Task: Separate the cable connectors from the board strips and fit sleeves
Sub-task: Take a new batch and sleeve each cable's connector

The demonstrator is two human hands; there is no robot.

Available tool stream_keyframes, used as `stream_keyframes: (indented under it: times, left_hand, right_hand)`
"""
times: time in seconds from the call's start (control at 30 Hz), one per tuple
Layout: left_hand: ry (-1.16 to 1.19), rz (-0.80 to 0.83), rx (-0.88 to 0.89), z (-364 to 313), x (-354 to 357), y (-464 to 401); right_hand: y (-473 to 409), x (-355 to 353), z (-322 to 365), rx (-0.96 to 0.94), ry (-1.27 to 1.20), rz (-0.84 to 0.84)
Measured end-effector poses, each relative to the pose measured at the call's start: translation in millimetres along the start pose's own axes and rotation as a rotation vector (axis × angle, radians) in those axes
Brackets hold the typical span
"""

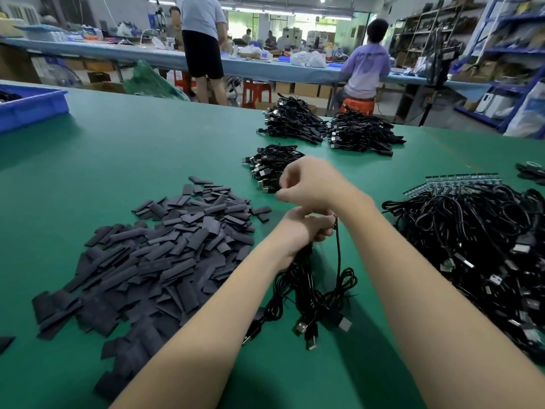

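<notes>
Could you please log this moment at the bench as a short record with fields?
surface: green table
left hand: grips a bunch of black cables
right hand: fingers curled, above the left hand; what it holds is blurred
sleeves: loose pile, left of the arms
unprocessed cables: heap on the right, board strips at its far edge
finished bundles: far side

long blue benches (265, 69), perhaps stocked shelving (427, 33) behind.

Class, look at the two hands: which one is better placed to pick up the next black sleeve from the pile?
Right hand, probably: its fingers look free, while the left hand grips the cable bundle. The sleeve pile, though, lies to the left.
</notes>
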State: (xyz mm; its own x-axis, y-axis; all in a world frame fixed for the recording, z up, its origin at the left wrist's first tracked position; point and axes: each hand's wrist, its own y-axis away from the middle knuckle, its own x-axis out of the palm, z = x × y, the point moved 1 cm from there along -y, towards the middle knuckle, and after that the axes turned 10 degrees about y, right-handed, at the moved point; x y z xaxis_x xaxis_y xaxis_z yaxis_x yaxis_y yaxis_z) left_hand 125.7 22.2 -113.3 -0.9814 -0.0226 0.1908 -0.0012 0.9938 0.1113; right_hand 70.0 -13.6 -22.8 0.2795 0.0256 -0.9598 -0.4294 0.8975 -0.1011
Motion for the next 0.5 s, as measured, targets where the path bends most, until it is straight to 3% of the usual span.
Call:
stream_keyframes:
  times: [0.1,0.2,0.3,0.5]
  left_hand:
    - [0.078,0.064,0.009,-2,-1,-2]
    - [0.065,0.064,0.012,-4,0,-3]
    - [0.057,0.076,-0.003,-4,1,-2]
    - [0.060,0.095,0.013,-9,0,0]
  right_hand:
    - [19,-4,-40,0.103,-0.347,-0.239]
    - [44,7,-73,0.289,-0.939,-0.424]
    - [59,25,-87,0.449,-1.379,-0.340]
    - [59,51,-87,0.511,-1.689,-0.220]
